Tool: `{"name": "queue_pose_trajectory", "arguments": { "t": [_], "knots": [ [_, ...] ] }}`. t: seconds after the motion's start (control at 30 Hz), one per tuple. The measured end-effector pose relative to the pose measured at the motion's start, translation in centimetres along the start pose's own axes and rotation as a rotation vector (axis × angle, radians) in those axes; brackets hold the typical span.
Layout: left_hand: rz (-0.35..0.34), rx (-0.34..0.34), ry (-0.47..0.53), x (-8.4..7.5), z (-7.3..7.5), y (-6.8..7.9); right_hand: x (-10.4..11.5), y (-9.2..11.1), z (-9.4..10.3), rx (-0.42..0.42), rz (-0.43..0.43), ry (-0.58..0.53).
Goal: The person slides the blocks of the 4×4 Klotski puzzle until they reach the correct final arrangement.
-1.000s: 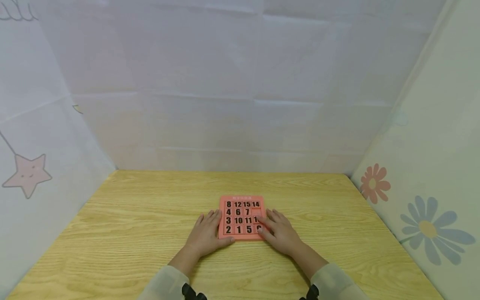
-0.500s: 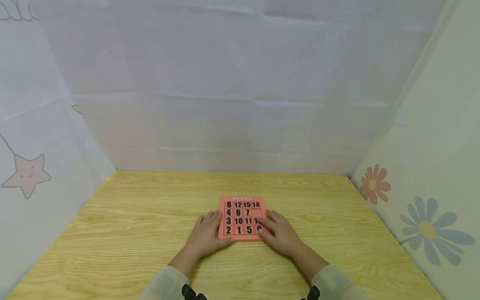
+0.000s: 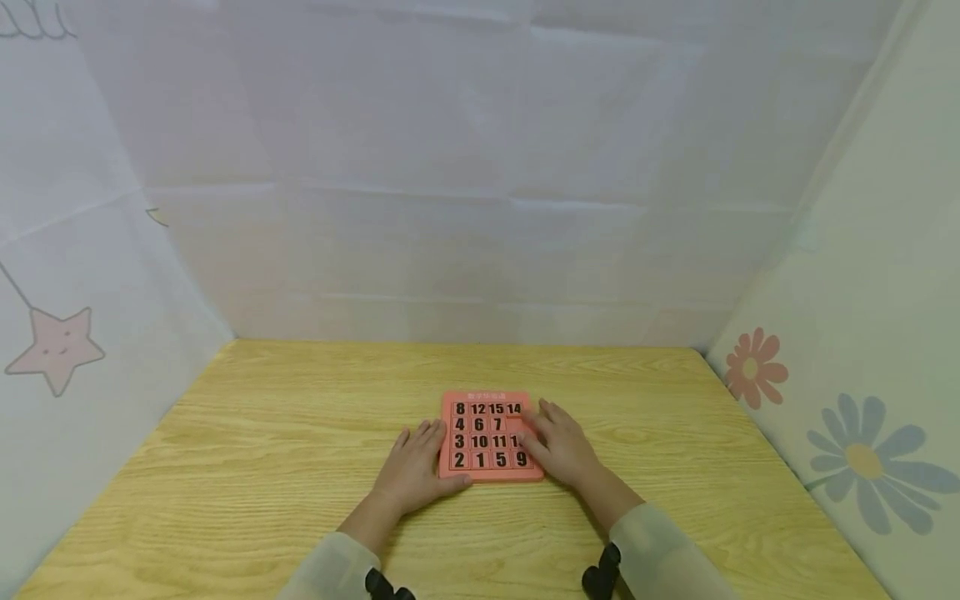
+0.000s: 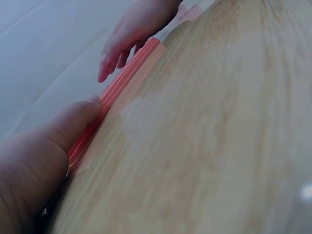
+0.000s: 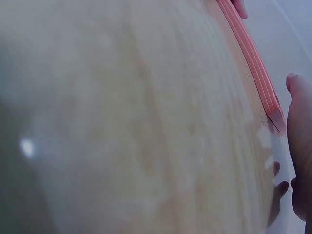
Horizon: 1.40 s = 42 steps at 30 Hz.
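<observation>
A pink number slide puzzle [image 3: 480,450] lies flat on the table, its tiles bearing black numerals. My left hand [image 3: 408,468] holds its near left corner, fingers along the left side. In the left wrist view, the thumb [image 4: 83,116] rests against the front edge. Over the puzzle's right side is my right hand [image 3: 564,446], fingers extended, with its fingertips by the gap below tile 14 [image 3: 513,409] and its thumb by the third-row tile [image 3: 515,440]. That tile's numeral is partly hidden. Tile 9 [image 3: 521,459] shows in the near right corner.
The wood-grain table [image 3: 300,417] meets a pale cloth wall [image 3: 480,250] at the back. Side cloths carry a pink star [image 3: 55,350] and flowers [image 3: 862,458]. Black devices [image 3: 602,572] sit at the wrists.
My right hand has moved forward along the puzzle's right side, uncovering tile 9; its fingers now reach the gap below 14. The left hand stays in its place at the puzzle's corner.
</observation>
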<state>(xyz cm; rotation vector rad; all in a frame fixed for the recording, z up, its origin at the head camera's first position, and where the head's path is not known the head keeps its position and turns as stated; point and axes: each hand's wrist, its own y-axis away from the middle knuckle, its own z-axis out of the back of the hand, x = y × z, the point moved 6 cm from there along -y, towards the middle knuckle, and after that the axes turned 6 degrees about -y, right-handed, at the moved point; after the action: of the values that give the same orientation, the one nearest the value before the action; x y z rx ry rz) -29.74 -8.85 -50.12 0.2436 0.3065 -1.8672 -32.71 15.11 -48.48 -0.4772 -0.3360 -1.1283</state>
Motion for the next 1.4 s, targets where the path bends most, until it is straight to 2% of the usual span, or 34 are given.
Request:
{"name": "queue_pose_trajectory", "arguments": {
  "t": [0.23,0.5,1.4],
  "knots": [
    [0.005,0.010,0.004,0.0,-0.1,0.3,-0.4,-1.0,-0.3,0.026,-0.036,0.045],
    [-0.003,0.005,-0.005,-0.2,-0.1,0.4,-0.1,-1.5,-0.4,0.049,-0.067,0.041],
    [-0.002,0.011,-0.006,-0.1,0.2,0.2,0.3,0.5,-0.7,0.086,-0.014,0.052]
  ]
}}
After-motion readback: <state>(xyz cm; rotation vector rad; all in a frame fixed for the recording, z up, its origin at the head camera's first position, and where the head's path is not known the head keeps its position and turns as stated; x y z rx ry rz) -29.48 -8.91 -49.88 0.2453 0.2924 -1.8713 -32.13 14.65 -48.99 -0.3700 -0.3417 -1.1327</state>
